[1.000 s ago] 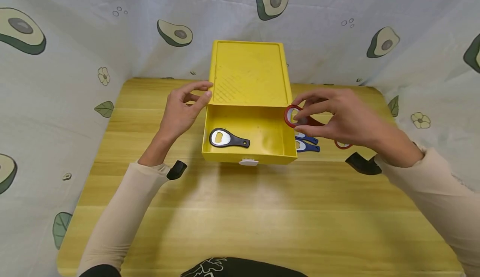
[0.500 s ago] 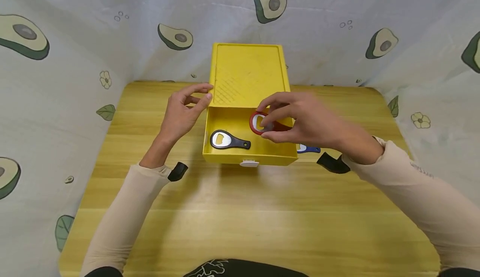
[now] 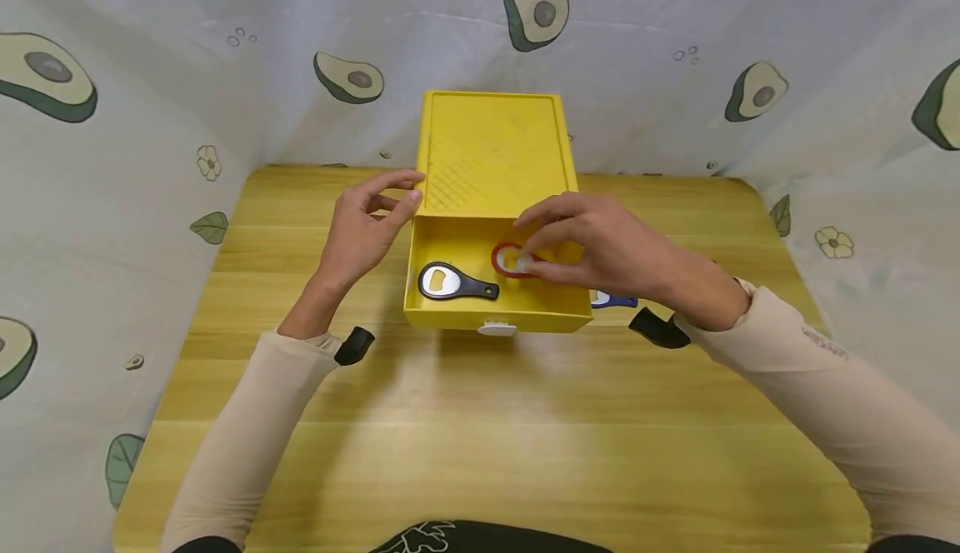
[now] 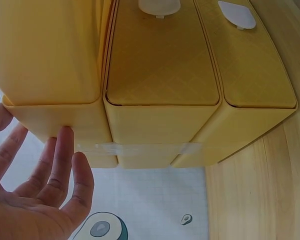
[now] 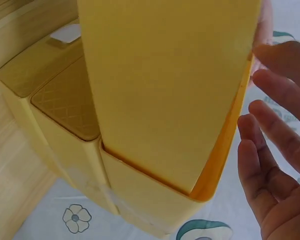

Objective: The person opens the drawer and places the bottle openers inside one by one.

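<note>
A yellow drawer box [image 3: 498, 149] stands on the table with its top drawer [image 3: 442, 318] pulled out. Inside, a bottle opener with a black handle [image 3: 459, 283] lies at the left. My right hand [image 3: 611, 245] reaches into the drawer and pinches a red bottle opener [image 3: 504, 265] by its head, low over the drawer floor. Its handle is hidden by the hand. In the right wrist view the drawer wall [image 5: 165, 100] hides the opener. My left hand [image 3: 363, 224] rests its fingertips against the box's left side; those fingers are relaxed in the left wrist view.
Part of a blue bottle opener [image 3: 618, 300] shows on the wooden table [image 3: 480, 428], right of the drawer. A white knob [image 3: 497, 330] sticks out at the drawer's front. Lower shut drawers [image 4: 162, 55] appear in the left wrist view. A patterned cloth [image 3: 450, 28] hangs behind.
My right hand has carried the red bottle opener leftward from the drawer's right edge, then lowered it inside. The left hand stays at the box's side.
</note>
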`<state>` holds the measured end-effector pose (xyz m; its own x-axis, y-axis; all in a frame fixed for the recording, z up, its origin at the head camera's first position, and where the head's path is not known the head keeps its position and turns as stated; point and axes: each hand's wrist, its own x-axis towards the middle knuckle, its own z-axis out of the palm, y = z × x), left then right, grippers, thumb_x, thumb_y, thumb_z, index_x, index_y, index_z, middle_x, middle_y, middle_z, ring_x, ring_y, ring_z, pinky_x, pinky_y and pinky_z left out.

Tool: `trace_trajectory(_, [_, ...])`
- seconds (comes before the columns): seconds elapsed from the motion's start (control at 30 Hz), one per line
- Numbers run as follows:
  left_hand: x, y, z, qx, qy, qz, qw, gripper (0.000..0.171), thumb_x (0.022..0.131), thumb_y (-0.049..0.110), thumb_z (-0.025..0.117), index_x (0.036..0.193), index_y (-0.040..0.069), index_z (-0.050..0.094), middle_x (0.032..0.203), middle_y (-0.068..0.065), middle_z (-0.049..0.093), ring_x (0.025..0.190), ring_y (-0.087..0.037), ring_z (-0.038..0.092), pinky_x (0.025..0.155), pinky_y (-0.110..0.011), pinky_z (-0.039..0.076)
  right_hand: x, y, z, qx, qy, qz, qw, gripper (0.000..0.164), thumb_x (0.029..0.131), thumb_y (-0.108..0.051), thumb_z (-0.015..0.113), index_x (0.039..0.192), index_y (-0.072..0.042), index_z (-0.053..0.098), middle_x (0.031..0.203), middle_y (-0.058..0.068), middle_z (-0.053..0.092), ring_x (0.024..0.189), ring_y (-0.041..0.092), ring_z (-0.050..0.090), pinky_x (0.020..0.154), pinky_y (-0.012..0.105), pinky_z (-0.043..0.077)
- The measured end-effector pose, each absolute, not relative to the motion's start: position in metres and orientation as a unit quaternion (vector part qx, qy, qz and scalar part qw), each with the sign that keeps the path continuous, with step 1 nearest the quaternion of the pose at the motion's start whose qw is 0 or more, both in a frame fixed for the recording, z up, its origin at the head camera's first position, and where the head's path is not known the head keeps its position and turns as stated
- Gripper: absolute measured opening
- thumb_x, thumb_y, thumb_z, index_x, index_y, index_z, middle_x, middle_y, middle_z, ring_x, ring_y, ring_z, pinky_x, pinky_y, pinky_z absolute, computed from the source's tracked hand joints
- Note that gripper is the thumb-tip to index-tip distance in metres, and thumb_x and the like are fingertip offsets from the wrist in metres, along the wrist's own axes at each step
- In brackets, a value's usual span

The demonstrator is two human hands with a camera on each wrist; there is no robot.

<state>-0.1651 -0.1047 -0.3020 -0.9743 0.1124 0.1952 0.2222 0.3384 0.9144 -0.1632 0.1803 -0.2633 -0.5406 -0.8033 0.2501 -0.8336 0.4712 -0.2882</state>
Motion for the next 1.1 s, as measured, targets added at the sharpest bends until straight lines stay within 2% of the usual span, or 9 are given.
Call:
trace_trajectory(0.13, [-0.164,-0.106,-0.303,-0.1,-0.815,-0.568,0.052,0.031,0.092,0.019,0.058,0.122,0.008,0.062,0.121,-0.011,0.061,0.092,-0.026,0.064,0.07,-0.026,0.049,-0.16,0.182,-0.263,0.482,-0.854,0.188,0.06,0.02,0.072,-0.015,0.081,0.088,-0.006,0.075,0.105,0.008,0.069,0.097,0.023,0.063,0.079,0.038,0.053])
trace_trajectory(0.23, [-0.164,-0.106,-0.303,-0.097,-0.815,-0.569,0.052,0.031,0.092,0.019,0.058,0.122,0.008,0.062,0.121,-0.011,0.061,0.092,-0.026,0.064,0.07,-0.025,0.049,-0.153,0.186,-0.262,0.487,-0.846,0.203,0.078,0.022,0.071,-0.015,0.082,0.091,-0.008,0.075,0.099,0.004,0.07,0.093,0.019,0.064,0.078,0.035,0.052])
trace_trajectory(0.33, [-0.164,-0.107,-0.303,-0.094,-0.815,-0.569,0.052,0.031,0.092,0.019,0.058,0.122,0.008,0.062,0.121,-0.011,0.061,0.092,-0.025,0.063,0.068,-0.025,0.048,-0.142,0.188,-0.26,0.498,-0.83,0.234,0.094,0.021,0.079,-0.026,0.075,0.095,-0.012,0.074,0.094,-0.001,0.07,0.087,0.012,0.063,0.074,0.028,0.051])
trace_trajectory(0.47, [-0.164,-0.106,-0.303,-0.094,-0.816,-0.568,0.052,0.031,0.093,0.019,0.058,0.122,0.008,0.062,0.121,-0.011,0.061,0.092,-0.025,0.063,0.066,-0.023,0.048,-0.125,0.188,-0.26,0.512,-0.804,0.274,0.128,0.028,0.089,-0.037,0.06,0.099,-0.014,0.073,0.087,-0.004,0.071,0.075,0.006,0.06,0.066,0.019,0.047])
trace_trajectory(0.67, [-0.166,-0.105,-0.303,-0.097,-0.815,-0.569,0.051,0.032,0.092,0.019,0.058,0.122,0.008,0.062,0.121,-0.012,0.061,0.093,-0.028,0.063,0.066,-0.023,0.048,-0.097,0.183,-0.271,0.516,-0.772,0.311,0.202,0.022,0.09,-0.027,0.061,0.09,-0.008,0.072,0.078,0.0,0.071,0.062,0.006,0.058,0.056,0.016,0.045])
trace_trajectory(0.87, [-0.166,-0.105,-0.303,-0.099,-0.814,-0.57,0.053,0.032,0.092,0.018,0.058,0.122,0.007,0.062,0.122,-0.012,0.061,0.093,-0.028,0.064,0.067,-0.023,0.048,-0.071,0.173,-0.301,0.479,-0.781,0.342,0.21,0.019,0.09,-0.025,0.06,0.092,-0.008,0.071,0.074,-0.003,0.069,0.062,0.005,0.061,0.057,0.013,0.047])
trace_trajectory(1.1, [-0.166,-0.104,-0.304,-0.102,-0.81,-0.575,0.055,0.031,0.092,0.017,0.058,0.121,0.007,0.062,0.12,-0.012,0.061,0.09,-0.022,0.064,0.07,-0.023,0.049,-0.066,0.167,-0.339,0.398,-0.797,0.404,0.206,0.026,0.09,-0.029,0.061,0.101,-0.005,0.067,0.075,-0.003,0.07,0.063,0.002,0.06,0.053,0.011,0.043])
